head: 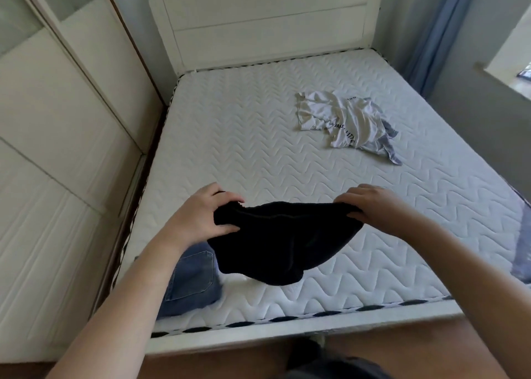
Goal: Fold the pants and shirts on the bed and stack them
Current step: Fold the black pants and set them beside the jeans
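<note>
A black garment (275,243) hangs above the near part of the bed, held by its upper edge. My left hand (201,217) grips its left corner and my right hand (373,206) grips its right corner. Folded blue jeans (192,278) lie on the mattress at the near left, partly under my left forearm and the black garment. A crumpled white shirt with dark lettering (339,120) lies at the far right of the mattress, on top of a grey-blue garment (388,143) that sticks out beneath it.
The white quilted mattress (244,137) fills the view, with a white headboard (267,22) at the far end. White wardrobe doors (57,120) stand close along the left side. A blue curtain (428,33) and window sill are at the right.
</note>
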{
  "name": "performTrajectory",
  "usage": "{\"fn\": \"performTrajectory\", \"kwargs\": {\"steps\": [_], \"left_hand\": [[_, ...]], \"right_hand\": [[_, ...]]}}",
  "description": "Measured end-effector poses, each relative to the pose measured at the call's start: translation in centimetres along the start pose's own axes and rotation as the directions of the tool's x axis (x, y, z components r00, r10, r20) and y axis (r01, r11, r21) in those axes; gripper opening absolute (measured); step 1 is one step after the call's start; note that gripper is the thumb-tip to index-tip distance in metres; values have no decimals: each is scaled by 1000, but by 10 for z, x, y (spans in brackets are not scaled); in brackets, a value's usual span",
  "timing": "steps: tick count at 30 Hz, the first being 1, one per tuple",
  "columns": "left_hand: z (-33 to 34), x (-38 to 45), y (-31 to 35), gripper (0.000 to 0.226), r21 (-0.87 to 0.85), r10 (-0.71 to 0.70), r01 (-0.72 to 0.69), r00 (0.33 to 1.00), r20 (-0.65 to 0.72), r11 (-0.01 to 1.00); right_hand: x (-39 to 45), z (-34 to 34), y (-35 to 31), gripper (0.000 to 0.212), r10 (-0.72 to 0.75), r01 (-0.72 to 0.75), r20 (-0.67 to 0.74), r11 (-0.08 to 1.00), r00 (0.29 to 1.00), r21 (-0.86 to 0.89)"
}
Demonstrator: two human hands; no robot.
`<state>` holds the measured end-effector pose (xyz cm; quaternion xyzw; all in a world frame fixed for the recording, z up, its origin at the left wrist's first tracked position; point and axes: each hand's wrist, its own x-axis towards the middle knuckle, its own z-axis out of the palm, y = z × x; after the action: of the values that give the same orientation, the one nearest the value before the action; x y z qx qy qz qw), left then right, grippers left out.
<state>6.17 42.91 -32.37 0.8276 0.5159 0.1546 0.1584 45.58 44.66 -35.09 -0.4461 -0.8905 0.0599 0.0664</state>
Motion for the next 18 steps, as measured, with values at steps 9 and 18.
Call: {"fn": "performTrajectory", "kwargs": {"steps": [9,18], "left_hand": [[3,-10,25,28,218,160,-112,963,-215,969],[-13,30,61,20,-70,67,-63,995,67,996]], "right_hand": [[-29,-30,-12,33,31,-24,-135,998,990,59],[-44,-54,25,45,35,-25,-103,995,994,96]]}}
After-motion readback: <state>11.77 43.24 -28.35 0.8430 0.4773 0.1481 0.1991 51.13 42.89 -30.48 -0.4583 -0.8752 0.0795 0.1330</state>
